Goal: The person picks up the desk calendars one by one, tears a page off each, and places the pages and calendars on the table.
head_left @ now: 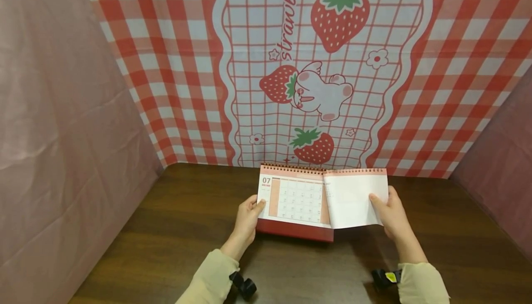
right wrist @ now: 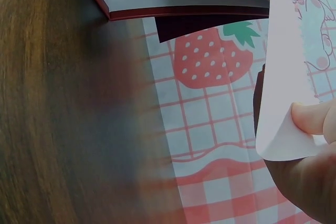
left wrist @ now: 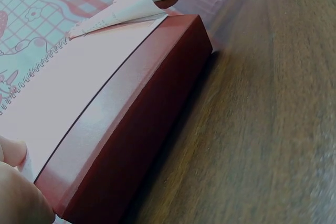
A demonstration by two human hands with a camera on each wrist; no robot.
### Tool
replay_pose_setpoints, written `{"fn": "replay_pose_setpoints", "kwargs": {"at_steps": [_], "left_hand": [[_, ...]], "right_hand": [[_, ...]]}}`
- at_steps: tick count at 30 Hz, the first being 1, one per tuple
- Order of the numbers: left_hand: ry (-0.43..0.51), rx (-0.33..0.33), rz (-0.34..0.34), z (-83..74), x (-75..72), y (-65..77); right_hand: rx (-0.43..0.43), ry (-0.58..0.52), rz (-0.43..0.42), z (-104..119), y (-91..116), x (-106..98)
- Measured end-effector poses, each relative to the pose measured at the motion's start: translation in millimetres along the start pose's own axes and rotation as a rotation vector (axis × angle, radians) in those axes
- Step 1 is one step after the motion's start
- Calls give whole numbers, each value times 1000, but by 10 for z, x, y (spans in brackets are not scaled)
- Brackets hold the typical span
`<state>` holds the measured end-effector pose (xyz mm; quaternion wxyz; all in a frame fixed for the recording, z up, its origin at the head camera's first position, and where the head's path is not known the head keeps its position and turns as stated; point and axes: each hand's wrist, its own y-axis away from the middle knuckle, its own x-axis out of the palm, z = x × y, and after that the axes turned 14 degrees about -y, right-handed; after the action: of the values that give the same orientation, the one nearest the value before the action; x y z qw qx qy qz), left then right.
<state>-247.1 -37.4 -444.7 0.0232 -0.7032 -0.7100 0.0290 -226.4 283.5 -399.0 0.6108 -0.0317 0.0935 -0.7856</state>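
Observation:
A desk calendar (head_left: 297, 200) with a red base and a top spiral stands on the wooden table, its page marked 07 facing me. My left hand (head_left: 246, 221) grips its left edge, thumb on the front. To the right, a white calendar page (head_left: 353, 197) extends past the calendar, with punched holes along its upper edge. My right hand (head_left: 390, 214) pinches this page near its right edge; the right wrist view shows the thumb (right wrist: 312, 118) on the paper. The page overlaps the calendar's right edge, and whether it still hangs on the spiral I cannot tell.
Behind the table (head_left: 199, 234) hangs a red-and-white checked cloth (head_left: 187, 87) with strawberry prints. Pinkish cloth panels (head_left: 62, 133) close off the left and right sides. Black devices (head_left: 244, 286) are strapped on both wrists.

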Motion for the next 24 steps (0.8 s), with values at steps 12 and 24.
{"fn": "replay_pose_setpoints", "kwargs": {"at_steps": [12,24], "left_hand": [[-24,-4,-3,32,-56,-26],[-35,9,10,30,-48,-45]], "right_hand": [[57,221,-151,-128,4,-263],[76,221,-195,-115,-28,-366]]}}
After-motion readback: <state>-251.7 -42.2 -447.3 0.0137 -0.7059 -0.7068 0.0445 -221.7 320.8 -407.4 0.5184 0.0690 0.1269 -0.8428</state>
